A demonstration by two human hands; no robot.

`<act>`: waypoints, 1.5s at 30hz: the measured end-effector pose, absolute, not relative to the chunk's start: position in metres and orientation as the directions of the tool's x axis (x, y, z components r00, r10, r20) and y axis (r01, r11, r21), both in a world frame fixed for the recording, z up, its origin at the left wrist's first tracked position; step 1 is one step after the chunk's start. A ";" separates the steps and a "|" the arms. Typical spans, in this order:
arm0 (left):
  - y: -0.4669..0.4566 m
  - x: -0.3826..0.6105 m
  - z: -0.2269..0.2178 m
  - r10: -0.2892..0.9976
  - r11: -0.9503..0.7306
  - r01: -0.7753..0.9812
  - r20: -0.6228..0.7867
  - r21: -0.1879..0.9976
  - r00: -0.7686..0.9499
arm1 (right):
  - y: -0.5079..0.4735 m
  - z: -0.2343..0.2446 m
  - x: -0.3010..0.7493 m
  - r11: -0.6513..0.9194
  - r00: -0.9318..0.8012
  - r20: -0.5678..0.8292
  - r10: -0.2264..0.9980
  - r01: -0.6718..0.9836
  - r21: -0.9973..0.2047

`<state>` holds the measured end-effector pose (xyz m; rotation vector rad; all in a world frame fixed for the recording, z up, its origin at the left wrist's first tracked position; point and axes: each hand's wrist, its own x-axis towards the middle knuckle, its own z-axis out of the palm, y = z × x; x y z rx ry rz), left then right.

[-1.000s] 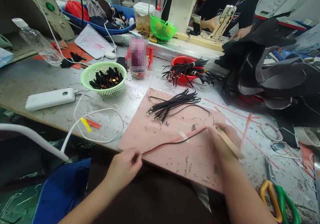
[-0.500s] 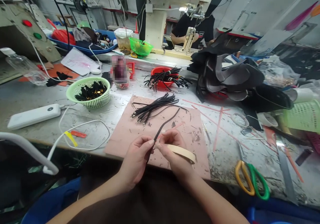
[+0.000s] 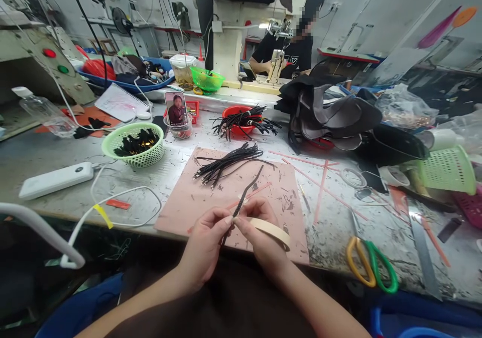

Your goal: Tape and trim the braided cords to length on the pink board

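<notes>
My left hand (image 3: 207, 240) is closed, pinching a black braided cord (image 3: 247, 187) between thumb and fingers. The cord's upper end points away over a pink board (image 3: 176, 202), and its lower end hangs below my fingers. My right hand (image 3: 263, 227) is closed too, with a narrow roll of cream masking tape (image 3: 276, 232) in it. Its thumb and fingertips meet the left fingertips at the cord; whether tape lies around the cord there is hidden. Just beyond my hands, a bundle of black cords (image 3: 229, 162) lies on the board.
Scissors (image 3: 371, 262) with yellow and green handles lie right, beside a steel ruler (image 3: 424, 252). A green basket (image 3: 107, 149) of black pieces and a power bank (image 3: 56, 180) stand left. A red bowl (image 3: 226, 112) of cords sits behind. Beyond, a person (image 3: 301, 51) sits by a sewing machine.
My fingertips have drawn closer together on the cord, the right thumb now touching the left one. The whole view has shifted slightly with my head.
</notes>
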<state>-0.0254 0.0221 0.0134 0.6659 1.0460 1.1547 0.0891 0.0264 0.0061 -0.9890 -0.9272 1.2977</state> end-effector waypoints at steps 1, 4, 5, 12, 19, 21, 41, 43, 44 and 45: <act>0.022 -0.027 0.014 0.961 0.272 -0.364 -0.272 0.891 0.051 | 0.026 0.006 0.090 0.003 0.050 -0.014 0.999 -0.314 -0.949; 0.021 -0.033 0.017 0.993 0.106 -0.192 -0.095 0.976 0.064 | 0.026 0.007 0.094 -0.075 -0.034 -0.068 0.997 -0.253 -0.965; 0.021 -0.036 0.018 0.996 0.050 -0.122 -0.040 0.991 0.076 | 0.025 0.008 0.095 -0.087 -0.055 -0.077 0.996 -0.223 -0.971; 0.019 -0.039 0.026 0.966 0.225 -0.158 -0.198 0.962 0.166 | 0.025 0.008 0.104 0.142 -0.043 0.146 0.988 -0.077 -0.987; 0.019 -0.035 0.031 0.864 0.497 -0.447 -0.379 0.744 0.331 | 0.026 0.009 0.109 0.082 -0.232 0.111 0.966 -0.130 -0.988; 0.018 -0.036 0.030 0.850 0.521 -0.428 -0.403 0.739 0.339 | 0.025 0.010 0.109 0.035 -0.261 0.072 0.963 -0.144 -0.989; 0.016 -0.035 0.031 0.753 0.611 -0.325 -0.404 0.722 0.519 | 0.030 0.008 0.117 0.131 -0.380 0.178 0.908 -0.145 -0.981; 0.015 -0.035 0.031 0.730 0.645 -0.319 -0.436 0.694 0.527 | 0.029 0.007 0.117 0.137 -0.374 0.187 0.908 -0.156 -0.978; 0.015 -0.034 0.030 0.723 0.657 -0.321 -0.448 0.683 0.526 | 0.029 0.007 0.117 0.141 -0.372 0.189 0.909 -0.153 -0.978; 0.014 -0.034 0.029 0.718 0.665 -0.320 -0.460 0.675 0.523 | 0.028 0.008 0.117 0.129 -0.374 0.177 0.910 -0.151 -0.980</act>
